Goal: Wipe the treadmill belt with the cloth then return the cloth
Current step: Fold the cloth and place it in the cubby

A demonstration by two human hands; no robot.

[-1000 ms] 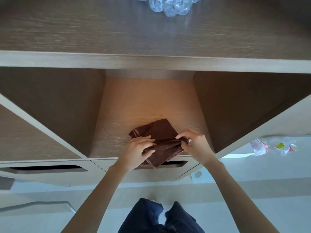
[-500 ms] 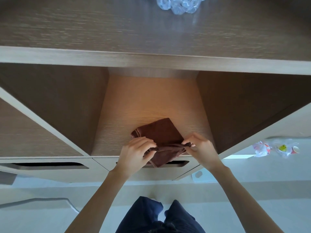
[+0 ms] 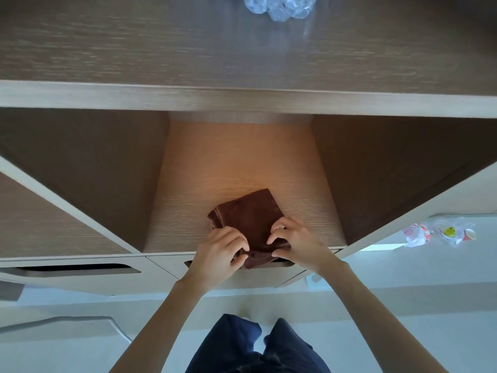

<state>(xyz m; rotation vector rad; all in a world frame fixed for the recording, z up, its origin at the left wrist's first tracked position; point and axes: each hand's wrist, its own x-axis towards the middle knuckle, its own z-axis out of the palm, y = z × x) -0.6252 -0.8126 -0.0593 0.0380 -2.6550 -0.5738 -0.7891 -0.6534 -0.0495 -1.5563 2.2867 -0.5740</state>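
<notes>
Both arms reach forward into the open shelf (image 3: 236,162). The left hand (image 3: 219,254) curls its fingers over the near left edge of the cloth (image 3: 250,214) and pinches the fold against the thumb. The right hand (image 3: 300,242) arches, fingertips pressed on top and thumb at the near edge — also gripping. Crumpled plastic (image 3: 279,6) lies on the top board, and a bag (image 3: 441,232) on the floor at right. The brown cloth lies folded at the shelf's front lip — its near edge overhangs between both hands.
</notes>
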